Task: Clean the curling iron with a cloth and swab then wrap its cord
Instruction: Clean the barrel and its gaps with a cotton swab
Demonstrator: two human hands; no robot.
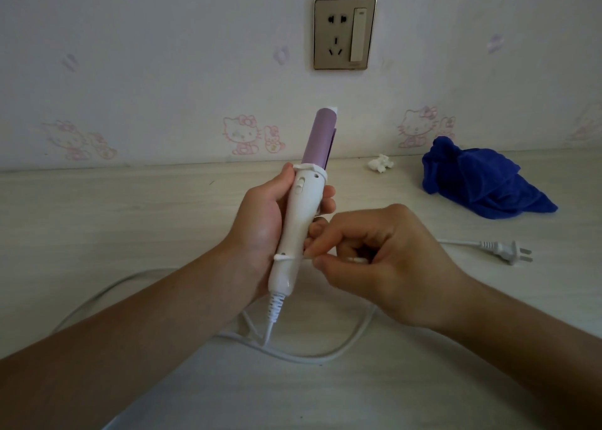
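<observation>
Curling iron (301,221) with white plastic handle and lilac barrel: gripped upright over pale wood-grain tabletop (130,221) by left hand (260,224), fingers curled round handle, barrel pointing up. Right hand (391,260) pinching thin white cotton swab (286,258) between thumb and forefinger, remaining fingers curled in; swab tip laid across lower handle, near cord end. Swab step in hand, by the look of it. Crumpled blue cloth (482,182) lying well apart at back right, near small white wad (380,163), so wiping probably finished. Next: put swab down, gather loose white cord (325,354) looping on tabletop, wind toward two-pin plug (506,252) lying unplugged at right. Calls for taking up slack without kinking at ribbed strain relief. No container in view.
</observation>
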